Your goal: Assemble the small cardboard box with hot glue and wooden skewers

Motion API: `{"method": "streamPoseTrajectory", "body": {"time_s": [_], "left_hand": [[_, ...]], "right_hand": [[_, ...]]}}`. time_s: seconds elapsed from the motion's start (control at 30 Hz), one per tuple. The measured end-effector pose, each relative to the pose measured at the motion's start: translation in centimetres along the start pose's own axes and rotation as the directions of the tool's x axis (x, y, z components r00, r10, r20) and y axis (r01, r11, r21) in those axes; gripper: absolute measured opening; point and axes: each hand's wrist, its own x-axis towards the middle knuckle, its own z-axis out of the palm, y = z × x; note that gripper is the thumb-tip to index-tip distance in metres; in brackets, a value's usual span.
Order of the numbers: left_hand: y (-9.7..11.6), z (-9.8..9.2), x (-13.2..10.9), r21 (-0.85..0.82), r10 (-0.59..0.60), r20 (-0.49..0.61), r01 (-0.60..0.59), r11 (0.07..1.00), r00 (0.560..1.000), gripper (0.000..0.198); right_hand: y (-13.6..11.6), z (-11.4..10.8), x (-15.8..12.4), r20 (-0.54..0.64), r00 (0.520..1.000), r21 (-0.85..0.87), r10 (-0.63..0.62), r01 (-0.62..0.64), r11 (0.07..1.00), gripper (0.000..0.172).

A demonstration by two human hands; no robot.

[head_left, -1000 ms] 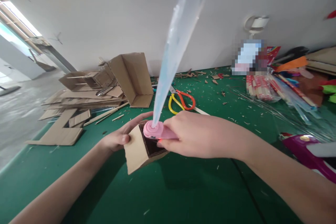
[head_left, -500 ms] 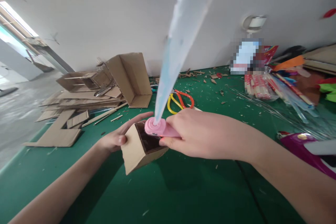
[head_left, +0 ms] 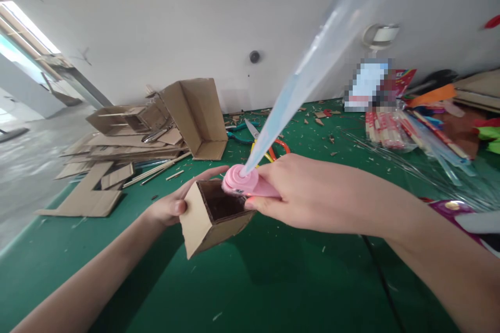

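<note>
My left hand [head_left: 177,205] grips a small open-topped cardboard box [head_left: 221,237] from its left side, thumb on the near face and fingers behind. Its inside looks dark. In my right hand [head_left: 299,190] is a pink glue gun [head_left: 238,179], held over the right part of the box opening. A long translucent glue stick [head_left: 291,99] rises from its back end toward the camera. The nozzle is hidden. Just behind the right hand lie scissors [head_left: 282,144] with orange and yellow handles, partly covered by the stick.
Cardboard pieces [head_left: 89,200], thin wooden sticks [head_left: 156,170] and an upright folded cardboard piece [head_left: 201,119] occupy the left. Teal-handled pliers [head_left: 238,138] lie near the wall. Packaged sticks [head_left: 385,127], clear strips and a purple tool [head_left: 449,213] are on the right of the green table [head_left: 250,281].
My right hand and the glue gun have shifted slightly right along the box opening. The glue stick now leans further right, uncovering the scissor blade and pliers. My left hand stays nearly still.
</note>
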Motion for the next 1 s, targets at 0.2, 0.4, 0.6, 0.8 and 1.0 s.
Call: {"method": "streamPoseTrajectory", "body": {"time_s": [0.2, 0.4, 0.6, 0.8, 1.0], "left_hand": [[0.2, 0.2, 0.2, -0.008, 0.013, 0.010, -0.013, 1.000, 1.000, 0.106], [-0.1, -0.3, -0.2, -0.020, 0.027, -0.005, -0.027, 0.999, 1.000, 0.108], [-0.3, -0.4, -0.1, -0.037, 0.031, -0.032, -0.032, 0.999, 0.999, 0.115], [-0.3, -0.4, -0.2, -0.036, 0.029, -0.093, -0.033, 0.999, 0.995, 0.102], [0.2, -0.3, -0.1, -0.005, -0.026, -0.137, 0.026, 1.000, 0.990, 0.107]], "right_hand": [[0.0, 0.1, 0.2, -0.031, 0.999, -0.036, 0.010, -0.011, 0.999, 0.030], [0.3, 0.0, 0.2, -0.021, 0.999, 0.003, 0.045, -0.045, 0.999, 0.031], [0.9, 0.0, 0.5, -0.031, 0.999, 0.031, 0.031, -0.030, 0.999, 0.031], [1.6, -0.2, 0.9, -0.043, 0.999, 0.109, -0.018, 0.022, 0.994, 0.026], [1.9, -0.4, 1.3, -0.108, 0.994, 0.150, -0.010, 0.026, 0.988, 0.024]]}}
